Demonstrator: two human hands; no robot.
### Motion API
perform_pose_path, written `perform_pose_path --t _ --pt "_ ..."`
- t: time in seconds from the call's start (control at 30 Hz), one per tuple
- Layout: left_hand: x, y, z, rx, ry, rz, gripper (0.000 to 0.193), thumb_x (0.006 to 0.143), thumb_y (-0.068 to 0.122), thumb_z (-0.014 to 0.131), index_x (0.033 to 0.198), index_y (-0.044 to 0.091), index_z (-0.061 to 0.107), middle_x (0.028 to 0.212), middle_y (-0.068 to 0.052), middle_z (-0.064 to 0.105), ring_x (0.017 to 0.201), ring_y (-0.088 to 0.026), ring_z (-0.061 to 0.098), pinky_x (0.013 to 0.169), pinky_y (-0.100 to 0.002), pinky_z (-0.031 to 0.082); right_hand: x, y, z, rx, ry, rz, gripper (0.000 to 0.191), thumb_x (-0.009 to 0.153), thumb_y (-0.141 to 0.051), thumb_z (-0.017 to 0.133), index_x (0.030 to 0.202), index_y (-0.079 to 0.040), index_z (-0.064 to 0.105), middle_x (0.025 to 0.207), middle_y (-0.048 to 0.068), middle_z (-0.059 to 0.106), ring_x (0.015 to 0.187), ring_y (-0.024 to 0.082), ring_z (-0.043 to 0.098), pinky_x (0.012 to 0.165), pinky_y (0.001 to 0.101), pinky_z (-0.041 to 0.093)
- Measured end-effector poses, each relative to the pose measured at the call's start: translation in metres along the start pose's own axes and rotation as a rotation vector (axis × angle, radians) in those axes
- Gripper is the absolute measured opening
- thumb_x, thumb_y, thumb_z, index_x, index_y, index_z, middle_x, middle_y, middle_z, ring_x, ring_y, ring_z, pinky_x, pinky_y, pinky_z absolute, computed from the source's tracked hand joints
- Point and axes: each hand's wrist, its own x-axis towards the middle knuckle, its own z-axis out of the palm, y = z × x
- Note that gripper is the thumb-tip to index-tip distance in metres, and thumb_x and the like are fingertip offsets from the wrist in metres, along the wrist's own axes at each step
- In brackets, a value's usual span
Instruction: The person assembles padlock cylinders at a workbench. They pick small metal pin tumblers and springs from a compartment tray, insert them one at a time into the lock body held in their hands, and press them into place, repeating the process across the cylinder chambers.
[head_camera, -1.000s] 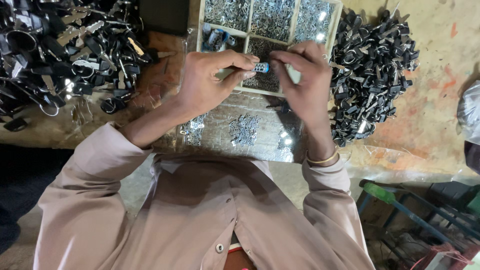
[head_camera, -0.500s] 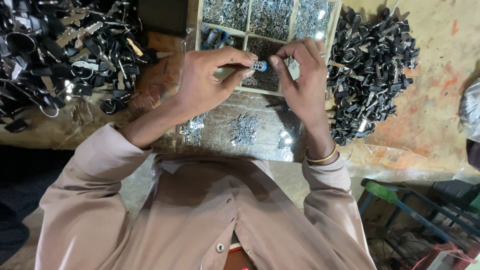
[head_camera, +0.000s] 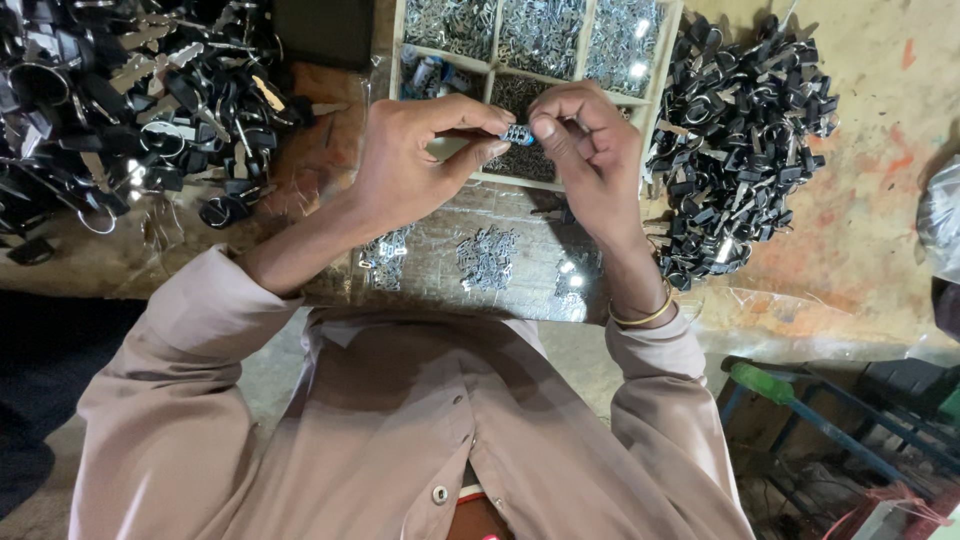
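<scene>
Head view: looks straight down over a person's chest and both forearms onto a cluttered work surface.
Worktop: worn, tan and stained, partly covered by a clear plastic sheet in front of the person.
Left heap: a wide pile of black-headed keys and metal rings at the upper left of the worktop.
Right heap: a dense pile of small black parts, just beside the tray's right wall.
Tray: a pale wooden box split into compartments, most of them filled with tiny shiny metal pieces; it sits at the top centre, behind the hands.
Loose piles: three small clusters of silvery bits on the plastic sheet, between the tray and the person's chest.
Left hand: fingers curled in, thumb and forefinger pinched on the left end of the small part; held above the tray's near edge.
Right hand: fingers bent, thumb tip pressed on the right end of the same part; a thin bangle circles the wrist.
Small part: a short metal cylinder with a bluish glint, gripped between both hands over the tray's front compartment; finer detail cannot be told.
</scene>
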Motion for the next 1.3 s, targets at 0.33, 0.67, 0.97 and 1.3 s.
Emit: perform_pose_path --t 0.33,0.67,0.97,1.3 --pt "-0.002 0.003 0.000 0.043 0.017 -0.027 0.020 0.093 -0.003 0.081 0.112 0.001 0.076 0.110 -0.010 0.079 0.098 -0.018 0.080 0.084 -0.027 0.067 -0.003 0.002 0.008 0.123 -0.022 0.074 0.008 0.112 0.000 0.059 0.117 0.004 0.064 0.118 0.006 0.061 0.103 0.009 0.062 0.086 0.0251 0.058" --pt "-0.002 0.000 0.000 0.022 0.016 -0.035 0.019 0.093 -0.002 0.082 0.111 0.000 0.076 0.109 -0.011 0.079 0.098 -0.018 0.080 0.085 -0.027 0.067 0.002 -0.008 0.012 -0.262 0.003 -0.117 0.005 0.106 0.002 0.067 0.110 0.003 0.065 0.109 0.010 0.066 0.088 0.013 0.066 0.075 0.0255 0.057" --pt "-0.004 -0.003 0.001 0.023 0.014 -0.020 0.020 0.093 -0.003 0.081 0.112 -0.001 0.076 0.110 -0.013 0.078 0.098 -0.020 0.079 0.084 -0.027 0.067 0.004 -0.015 -0.002 -0.354 -0.090 -0.220 0.014 0.103 0.003 0.073 0.117 0.000 0.070 0.116 0.012 0.070 0.101 0.019 0.070 0.086 0.0294 0.058" --pt "-0.005 -0.003 0.001 -0.011 0.026 -0.028 0.021 0.093 -0.007 0.079 0.113 -0.002 0.075 0.114 -0.014 0.077 0.104 -0.021 0.079 0.089 -0.029 0.068 -0.001 -0.010 -0.002 -0.114 -0.053 -0.007 0.012 0.106 0.004 0.067 0.118 0.002 0.069 0.119 0.010 0.069 0.095 0.013 0.070 0.082 0.0248 0.060"
